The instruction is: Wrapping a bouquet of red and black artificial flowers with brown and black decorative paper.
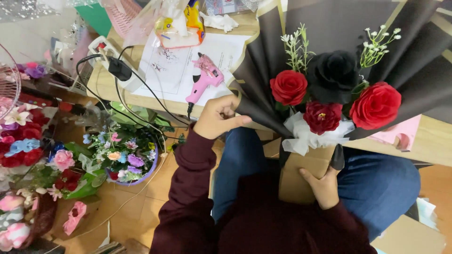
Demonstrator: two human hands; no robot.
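A bouquet stands on my lap: two red roses [288,87], a black rose [333,75], a dark red bloom [322,116] and green sprigs, backed by wide dark grey wrapping paper [339,23]. White tissue [306,134] sits under the flowers, above a brown paper base [301,171]. My left hand [217,116] pinches the left edge of the dark wrapping. My right hand [324,187] grips the brown base from below.
A pink glue gun [205,80] lies on white paper on the low wooden table [106,87], beside a power strip [113,61] with black cables. Artificial flower arrangements [125,153] crowd the floor at left. A pink sheet [400,134] lies at right.
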